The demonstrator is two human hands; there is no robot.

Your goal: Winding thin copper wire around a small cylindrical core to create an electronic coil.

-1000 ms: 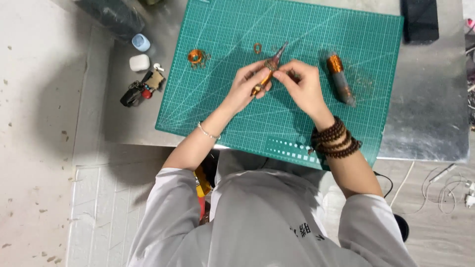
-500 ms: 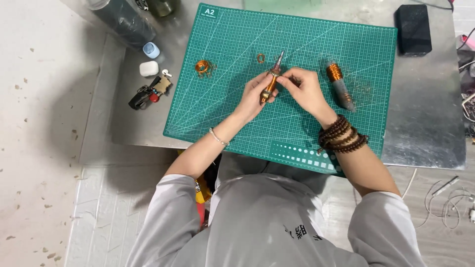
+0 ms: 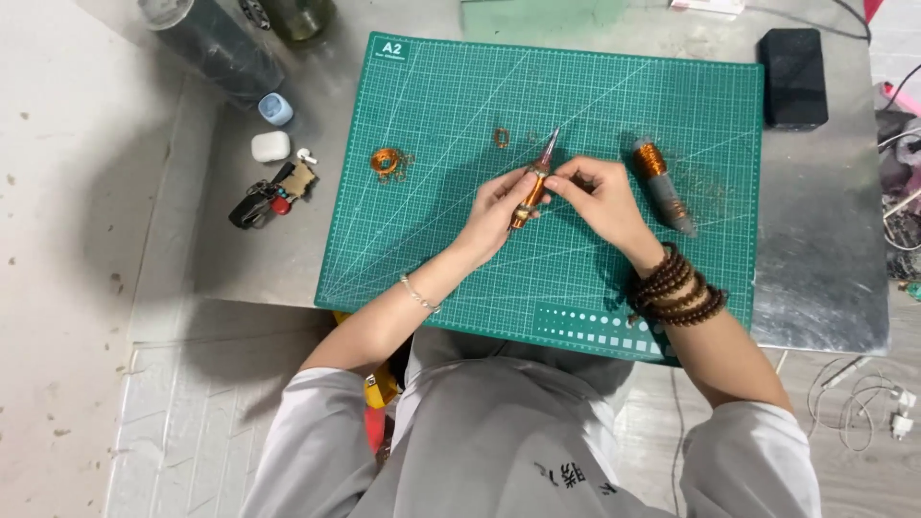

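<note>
Head view: hands barely shifted since half a second ago, same pinch over the mat's middle. Left hand (image 3: pixel 499 203) closed around pointed tool (image 3: pixel 533 184), orange wire wound on its shaft, steel tip aimed up-left. Right hand (image 3: pixel 595 197) fingers (image 3: pixel 559 184) pinched narrow at the winding. Green cutting mat (image 3: pixel 460 259) on grey surface (image 3: pixel 825 278). Wire spool (image 3: pixel 660 184) just beside right hand; small coil (image 3: pixel 387 161) well apart, left. Risk: loosened pinch, winding likely springs open; sharp tip close to fingertips.
</note>
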